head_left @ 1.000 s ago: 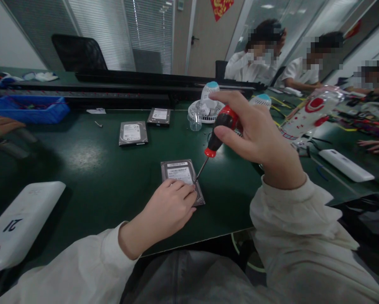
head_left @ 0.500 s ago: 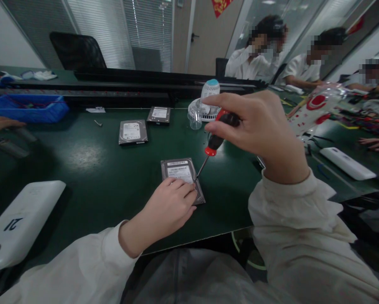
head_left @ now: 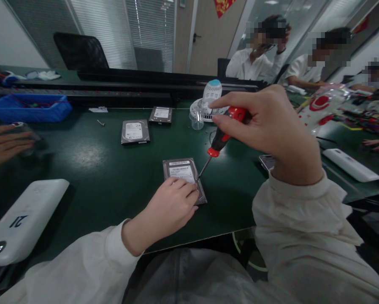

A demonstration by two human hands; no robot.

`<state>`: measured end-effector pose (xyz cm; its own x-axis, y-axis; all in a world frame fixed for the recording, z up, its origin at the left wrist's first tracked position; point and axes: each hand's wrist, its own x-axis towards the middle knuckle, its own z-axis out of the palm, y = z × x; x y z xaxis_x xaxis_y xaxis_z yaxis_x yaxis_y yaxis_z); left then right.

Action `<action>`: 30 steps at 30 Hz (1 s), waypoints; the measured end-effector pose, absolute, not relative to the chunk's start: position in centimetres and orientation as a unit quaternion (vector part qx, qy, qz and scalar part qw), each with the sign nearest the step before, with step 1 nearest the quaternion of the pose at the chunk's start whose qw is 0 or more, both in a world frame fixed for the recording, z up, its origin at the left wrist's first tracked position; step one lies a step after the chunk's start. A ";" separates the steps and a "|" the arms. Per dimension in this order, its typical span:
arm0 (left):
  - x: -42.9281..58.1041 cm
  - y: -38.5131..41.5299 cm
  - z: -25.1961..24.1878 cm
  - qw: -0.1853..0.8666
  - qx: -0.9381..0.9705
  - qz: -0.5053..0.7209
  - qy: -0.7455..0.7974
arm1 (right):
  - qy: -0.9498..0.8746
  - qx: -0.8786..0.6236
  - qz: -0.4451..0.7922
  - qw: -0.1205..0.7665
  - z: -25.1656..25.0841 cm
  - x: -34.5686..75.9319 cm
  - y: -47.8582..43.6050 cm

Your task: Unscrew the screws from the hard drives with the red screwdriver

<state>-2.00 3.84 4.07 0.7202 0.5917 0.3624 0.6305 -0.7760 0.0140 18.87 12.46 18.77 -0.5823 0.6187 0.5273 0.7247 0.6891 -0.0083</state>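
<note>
A hard drive (head_left: 180,169) with a white label lies flat on the green table in front of me. My left hand (head_left: 174,199) presses over its lower part, fingers curled across the top and reaching the right edge. In my right hand (head_left: 265,122) is a screwdriver (head_left: 219,139) with a red and black handle, held at a slant. Its thumb and index finger stretch forward past the handle, which sits against the palm. The shaft meets the drive near its right edge, just beyond my left fingertips. Whatever the tip touches is too small to make out.
Two more hard drives, one grey (head_left: 135,131) and one darker (head_left: 161,115), lie further back. Behind them are a white fan (head_left: 212,93), a clear cup (head_left: 197,121) and a blue tray (head_left: 28,107). A white power bank (head_left: 28,219) sits left, near another person's hand (head_left: 6,143).
My right hand has shifted slightly right and the handle is turned, showing more red. The screwdriver tip and my left hand stay in place. At the left, another person's hand reaches further in.
</note>
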 end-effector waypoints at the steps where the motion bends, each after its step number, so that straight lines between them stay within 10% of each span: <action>1: -2.0 3.8 4.1 0.057 -0.925 -0.177 -0.330 | -0.897 -0.358 -0.090 0.245 18.9 18.9 12.4; 30: -2.1 3.9 3.9 0.058 -0.926 -0.178 -0.329 | -0.919 -0.317 0.026 0.233 19.0 19.7 12.7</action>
